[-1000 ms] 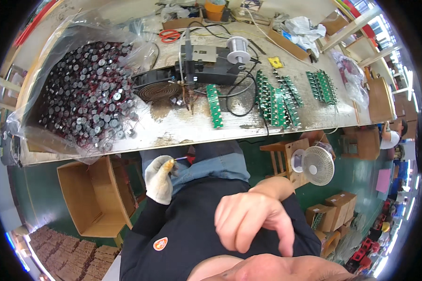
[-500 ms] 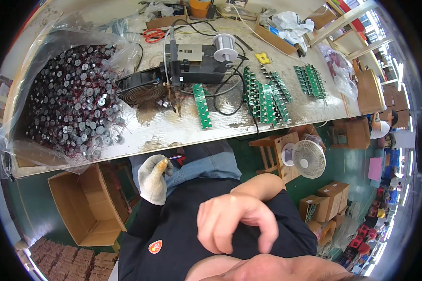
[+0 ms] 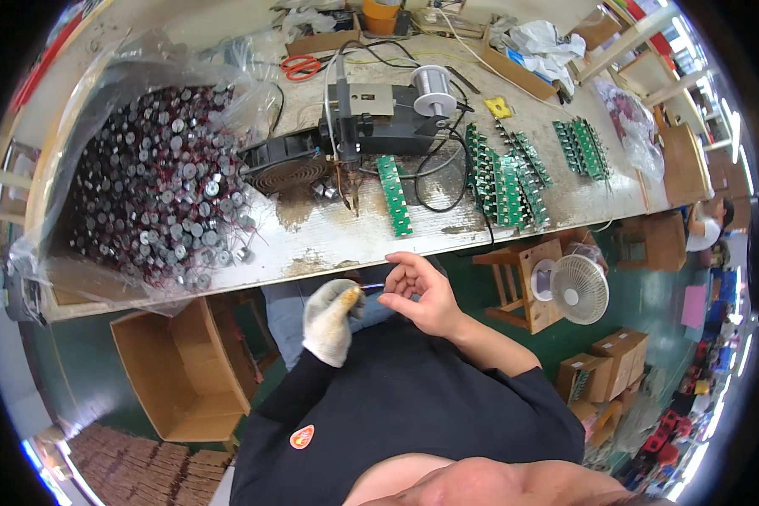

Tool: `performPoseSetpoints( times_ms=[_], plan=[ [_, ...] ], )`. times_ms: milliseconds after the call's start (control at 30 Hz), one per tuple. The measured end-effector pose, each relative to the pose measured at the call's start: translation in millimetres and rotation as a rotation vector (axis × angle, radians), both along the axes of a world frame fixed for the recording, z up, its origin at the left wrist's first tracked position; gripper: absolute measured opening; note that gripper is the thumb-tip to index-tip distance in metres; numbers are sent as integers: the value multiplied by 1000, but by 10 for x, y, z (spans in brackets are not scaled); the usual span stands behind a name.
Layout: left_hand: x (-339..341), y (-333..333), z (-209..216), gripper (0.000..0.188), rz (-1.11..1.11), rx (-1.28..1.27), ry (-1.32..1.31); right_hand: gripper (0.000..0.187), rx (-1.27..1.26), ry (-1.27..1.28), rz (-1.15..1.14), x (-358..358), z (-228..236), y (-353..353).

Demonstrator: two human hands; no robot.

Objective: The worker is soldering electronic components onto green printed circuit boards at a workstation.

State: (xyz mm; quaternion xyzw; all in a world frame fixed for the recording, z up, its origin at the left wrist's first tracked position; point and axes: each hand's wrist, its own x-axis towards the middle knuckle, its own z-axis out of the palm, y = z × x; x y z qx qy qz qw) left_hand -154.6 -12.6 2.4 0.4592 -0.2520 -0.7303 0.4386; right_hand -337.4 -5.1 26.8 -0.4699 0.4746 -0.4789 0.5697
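Note:
My left hand [image 3: 329, 325], in a white glove with stained fingertips, pinches a slim dark rod [image 3: 373, 287] with a purplish sheen in front of the bench edge. What kind of thing it is, I cannot make out. Beside the rod's far end is my bare right hand [image 3: 422, 295], its fingers curved and apart; any contact with the rod is unclear. On the bench beyond, a green circuit board strip [image 3: 394, 196] lies next to a soldering stand [image 3: 346, 126] with a solder wire spool [image 3: 433, 90]. Small round metal parts with red wires [image 3: 160, 194] fill a plastic-lined box to the left.
More green board strips [image 3: 506, 181] stand to the right, with another group [image 3: 580, 149] beyond. Red-handled scissors [image 3: 300, 67] lie at the back. Below the bench are an open carton [image 3: 181, 371] and a fan [image 3: 580, 289] on a wooden stool. A co-worker [image 3: 707, 226] is far right.
My right hand has come down from near my chest to the rod beside my left hand. The view has shifted slightly; my left hand still holds the rod.

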Motion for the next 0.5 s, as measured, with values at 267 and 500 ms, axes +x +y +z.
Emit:
performPoseSetpoints(
  times_ms=[267, 500],
  plan=[
    [-201, -96, -103, 18, -169, -47, -60, 12, 171, -104, -173, -377, -165, -236],
    [110, -292, -78, 17, 110, -307, -428, 27, -27, 1022, -78, -802, -167, -775]
  ],
)
